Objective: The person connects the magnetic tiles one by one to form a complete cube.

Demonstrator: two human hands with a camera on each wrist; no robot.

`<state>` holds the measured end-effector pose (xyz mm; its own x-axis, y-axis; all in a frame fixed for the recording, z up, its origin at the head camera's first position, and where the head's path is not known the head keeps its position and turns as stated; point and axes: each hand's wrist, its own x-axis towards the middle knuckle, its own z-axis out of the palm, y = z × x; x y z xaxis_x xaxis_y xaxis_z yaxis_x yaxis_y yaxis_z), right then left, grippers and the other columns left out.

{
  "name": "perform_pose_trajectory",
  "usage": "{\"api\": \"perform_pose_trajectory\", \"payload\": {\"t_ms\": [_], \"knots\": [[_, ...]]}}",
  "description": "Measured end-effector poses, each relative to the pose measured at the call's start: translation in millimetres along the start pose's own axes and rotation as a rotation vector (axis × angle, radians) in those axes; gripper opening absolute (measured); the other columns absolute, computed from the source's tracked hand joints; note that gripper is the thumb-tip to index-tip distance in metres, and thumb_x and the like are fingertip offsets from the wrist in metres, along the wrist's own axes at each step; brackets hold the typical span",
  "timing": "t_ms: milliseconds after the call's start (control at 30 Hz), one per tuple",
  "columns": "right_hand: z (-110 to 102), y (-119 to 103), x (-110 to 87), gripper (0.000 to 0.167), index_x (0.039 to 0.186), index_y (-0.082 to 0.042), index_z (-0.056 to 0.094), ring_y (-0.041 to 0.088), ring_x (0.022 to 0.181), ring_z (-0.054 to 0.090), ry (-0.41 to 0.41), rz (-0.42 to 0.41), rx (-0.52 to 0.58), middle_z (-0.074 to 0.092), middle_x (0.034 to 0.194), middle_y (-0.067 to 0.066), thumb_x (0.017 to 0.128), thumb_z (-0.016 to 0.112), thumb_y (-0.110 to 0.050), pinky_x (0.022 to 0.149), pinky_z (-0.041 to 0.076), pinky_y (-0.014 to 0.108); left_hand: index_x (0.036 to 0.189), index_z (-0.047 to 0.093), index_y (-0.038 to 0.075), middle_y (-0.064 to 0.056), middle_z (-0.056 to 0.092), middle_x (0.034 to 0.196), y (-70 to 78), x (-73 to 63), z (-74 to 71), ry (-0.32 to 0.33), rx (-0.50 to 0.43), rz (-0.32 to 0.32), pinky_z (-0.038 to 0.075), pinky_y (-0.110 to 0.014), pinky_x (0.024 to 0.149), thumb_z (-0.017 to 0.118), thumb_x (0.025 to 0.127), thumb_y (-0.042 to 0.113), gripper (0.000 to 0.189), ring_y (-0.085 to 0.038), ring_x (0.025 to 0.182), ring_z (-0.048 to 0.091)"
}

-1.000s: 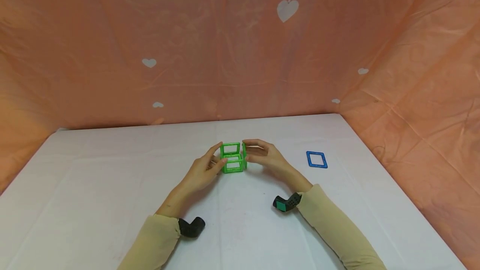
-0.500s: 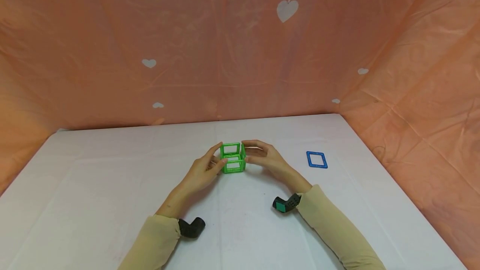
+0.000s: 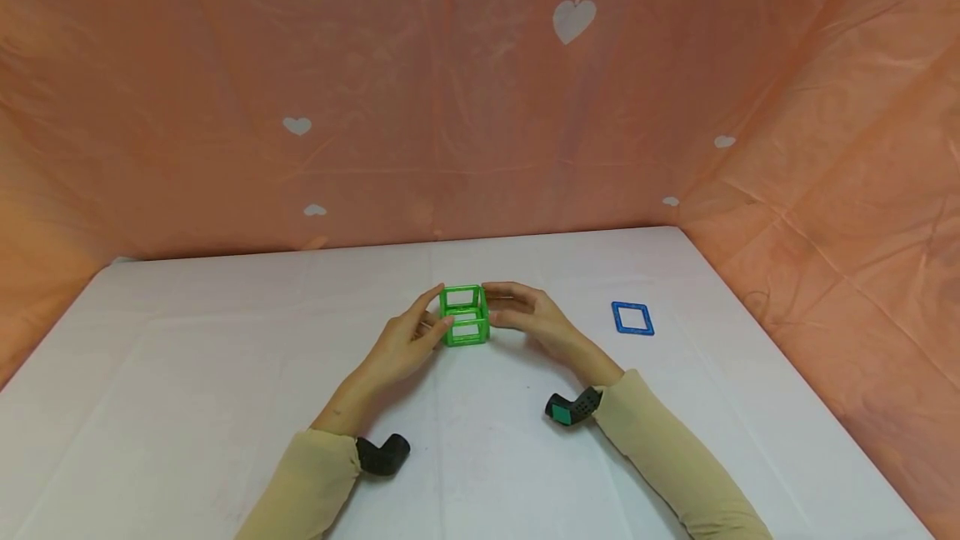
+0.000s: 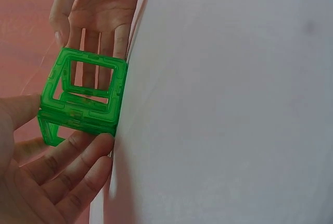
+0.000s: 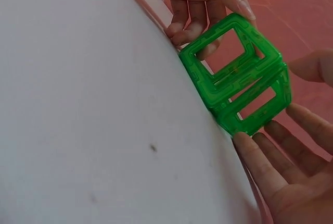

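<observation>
green frame box (image 3: 468, 323) | between left hand (image 3: 403, 344) and right hand (image 3: 536, 315) | touching both

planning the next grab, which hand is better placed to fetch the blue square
Probably the right hand: the blue square lies on its side of the green box. The left hand, on the box's other side, is farther from the square. Both hold the box.

Green frames (image 4: 78, 115): glossy translucent plastic, smooth. Blue square frame (image 3: 635, 332): smooth plastic. Surface (image 3: 480, 440): matt, lightly creased cloth. Orange backdrop (image 3: 450, 148): wrinkled, faint sheen. Sleeves (image 3: 303, 486): matt cloth.
</observation>
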<state>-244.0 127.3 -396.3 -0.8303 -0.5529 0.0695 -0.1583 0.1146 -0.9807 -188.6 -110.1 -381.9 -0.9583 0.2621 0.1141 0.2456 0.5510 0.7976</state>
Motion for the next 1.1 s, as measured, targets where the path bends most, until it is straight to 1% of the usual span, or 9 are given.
{"api": "perform_pose_trajectory", "payload": {"t_ms": [133,367,633,900,1100], "knots": [[-1.9,-1.7,-1.7,0.052,0.139,-0.008,0.048,0.03,0.129,0.049,0.019,0.024,-0.016,0.051,0.14,0.014,0.09,0.063,-0.017,0.107,0.037,0.047,0.15,0.029,0.008,-0.012,0.067,0.102,-0.3,0.3,-0.4,0.002,0.002,0.002,0.049,-0.032,0.074,0.053,0.1,0.024,0.058,-0.015,0.08,0.062],[-8.4,-2.7,-5.5,0.053,0.138,-0.006,0.049,0.03,0.128,0.05,0.08,0.064,-0.029,0.052,0.139,0.015,0.089,0.066,-0.017,0.108,0.036,0.047,0.15,0.03,0.009,-0.012,0.068,0.102,0.4,0.7,-0.7,0.003,0.004,0.0,0.049,-0.033,0.074,0.053,0.099,0.024,0.058,-0.015,0.079,0.063],[-16.5,-2.9,-10.2,0.052,0.139,-0.002,0.048,0.031,0.125,0.053,0.112,0.053,-0.047,0.054,0.136,0.019,0.091,0.065,-0.015,0.105,0.04,0.043,0.151,0.029,0.009,-0.013,0.067,0.102,-1.6,0.9,-0.7,-0.005,-0.019,-0.011,0.049,-0.033,0.073,0.053,0.1,0.025,0.059,-0.017,0.079,0.065],[-26.2,-1.4,-17.3,0.052,0.137,0.0,0.049,0.031,0.126,0.052,0.138,0.059,-0.049,0.052,0.137,0.019,0.09,0.066,-0.017,0.102,0.043,0.035,0.151,0.028,0.009,-0.013,0.067,0.1,-3.0,1.2,-1.1,-0.011,-0.031,-0.012,0.05,-0.034,0.074,0.053,0.1,0.025,0.059,-0.018,0.08,0.065],[-32.9,-2.4,-22.0,0.051,0.137,-0.001,0.049,0.031,0.126,0.052,0.148,0.072,-0.091,0.052,0.138,0.019,0.091,0.065,-0.017,0.102,0.044,0.035,0.15,0.028,0.009,-0.013,0.068,0.1,-3.7,1.4,-1.1,-0.015,-0.03,-0.004,0.05,-0.034,0.074,0.053,0.099,0.024,0.059,-0.017,0.077,0.065]]}}
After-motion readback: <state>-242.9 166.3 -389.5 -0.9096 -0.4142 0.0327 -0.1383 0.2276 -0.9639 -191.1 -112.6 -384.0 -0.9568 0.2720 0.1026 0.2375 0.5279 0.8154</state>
